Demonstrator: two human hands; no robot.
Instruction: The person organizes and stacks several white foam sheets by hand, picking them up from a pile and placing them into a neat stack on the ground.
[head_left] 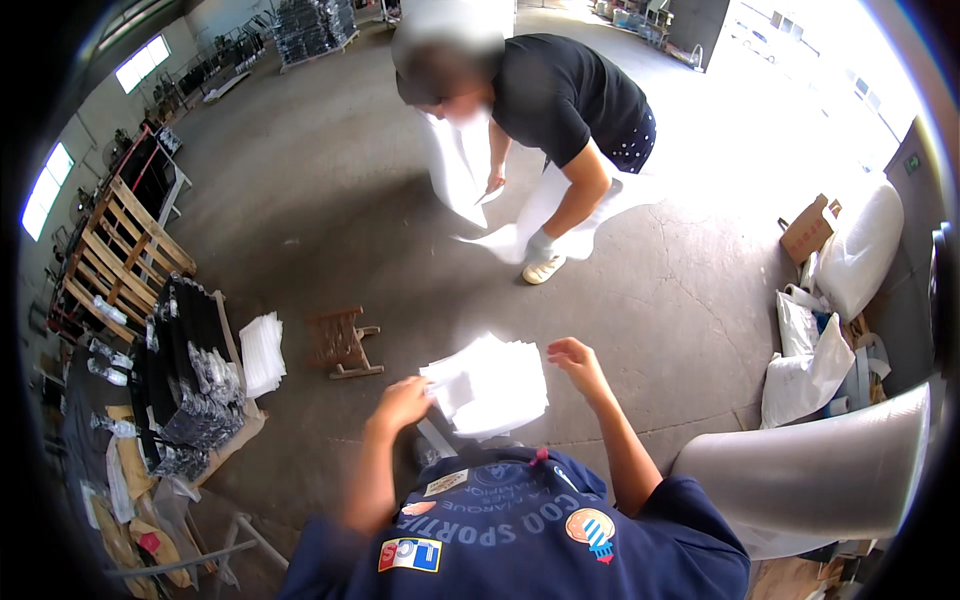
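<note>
A stack of white sheets [492, 388], thin and slightly uneven at the edges, lies low in front of my body. My left hand [403, 402] is at the stack's left edge, its fingers curled against the sheets and closed on their margin. Just off the stack's upper right corner is my right hand [575, 362], fingers apart and bent, holding nothing. Beyond the stack, a person in a dark shirt [560, 90] bends over long white sheeting [455, 165]. That person's gloved hand [540, 247] is on the sheeting near a shoe.
A small wooden stool [342, 343] stands left of the stack. Farther left are another pile of white sheets [262, 353], black wrapped goods [195, 380] and a wooden pallet [120, 250]. A large roll of wrap [810, 465] and white bags [805, 370] occupy the right.
</note>
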